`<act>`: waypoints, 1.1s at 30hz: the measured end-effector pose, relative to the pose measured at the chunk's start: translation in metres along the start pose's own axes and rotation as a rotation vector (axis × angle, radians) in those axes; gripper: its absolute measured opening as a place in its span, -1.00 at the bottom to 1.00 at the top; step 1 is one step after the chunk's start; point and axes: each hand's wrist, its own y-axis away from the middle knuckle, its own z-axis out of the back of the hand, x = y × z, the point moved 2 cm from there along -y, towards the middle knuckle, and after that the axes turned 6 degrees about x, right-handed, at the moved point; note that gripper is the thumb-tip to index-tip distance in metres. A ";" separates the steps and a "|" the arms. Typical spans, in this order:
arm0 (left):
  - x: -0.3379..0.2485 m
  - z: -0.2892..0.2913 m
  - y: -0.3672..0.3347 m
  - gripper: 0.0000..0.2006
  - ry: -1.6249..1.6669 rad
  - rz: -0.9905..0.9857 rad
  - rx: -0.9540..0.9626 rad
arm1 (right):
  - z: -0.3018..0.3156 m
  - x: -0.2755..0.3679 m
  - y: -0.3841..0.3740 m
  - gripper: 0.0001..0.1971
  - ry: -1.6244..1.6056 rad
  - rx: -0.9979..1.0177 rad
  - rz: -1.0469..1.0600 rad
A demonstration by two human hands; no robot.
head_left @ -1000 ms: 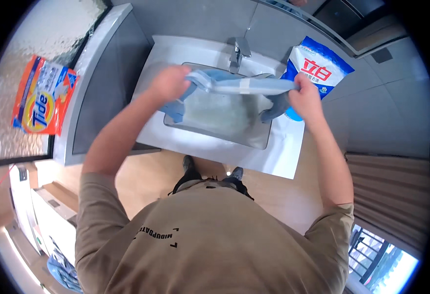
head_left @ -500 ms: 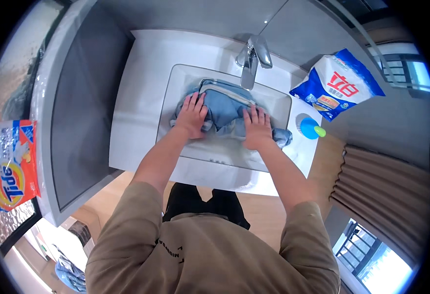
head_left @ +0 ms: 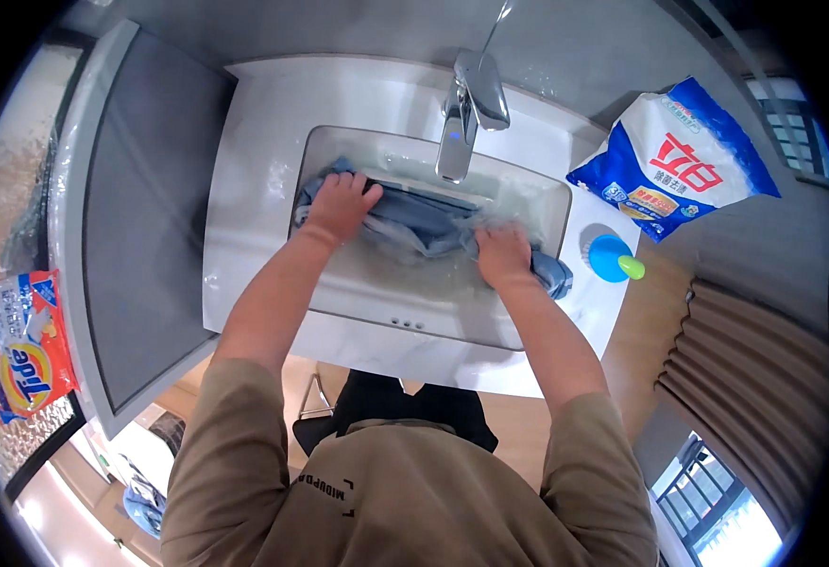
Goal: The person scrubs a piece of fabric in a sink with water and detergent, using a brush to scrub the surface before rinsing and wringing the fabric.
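A wet light-blue garment [head_left: 414, 213], its kind unclear, lies bunched and partly under cloudy water in the white sink [head_left: 376, 331]. At its left end my left hand [head_left: 339, 208] is closed on the cloth, thumb toward the middle. My right hand [head_left: 503, 253] grips the right part, its fingertips partly hidden by water and fabric. A folded end of the garment bulges out beyond the right wrist. Above the sink's far side stands a chrome faucet [head_left: 466, 118].
On the counter's right are a blue-and-white detergent bag [head_left: 674, 165] and a blue brush with a green knob [head_left: 609, 258]. An orange package [head_left: 22, 345] is at far left, beside a grey cabinet panel [head_left: 164, 217]. A brown curtain [head_left: 735, 387] hangs at right.
My left hand has shifted left and my right hand slightly right, drawing the garment lower and longer in the water. Fingers that lay spread on it now curl in. The view has shifted slightly.
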 end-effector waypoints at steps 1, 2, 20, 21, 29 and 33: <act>0.000 -0.001 0.000 -0.69 -0.006 0.003 -0.003 | 0.003 0.000 0.006 -0.43 0.086 -0.045 -0.005; -0.003 0.000 -0.001 -0.66 -0.113 0.047 -0.087 | 0.002 0.001 0.008 -0.43 0.084 -0.051 -0.009; -0.059 -0.009 -0.077 -0.57 0.252 -0.163 0.220 | 0.010 0.052 -0.048 -0.38 0.045 -0.266 0.017; -0.064 -0.003 -0.077 -0.62 0.281 -0.185 0.318 | 0.006 0.051 -0.053 -0.35 0.069 -0.241 0.017; -0.032 0.067 0.006 -0.67 0.444 -0.327 -0.030 | 0.063 0.068 0.024 -0.29 -0.580 -0.393 0.264; -0.020 0.107 0.045 -0.69 0.448 -0.345 -0.320 | 0.097 0.075 0.049 -0.57 -0.585 -0.349 0.291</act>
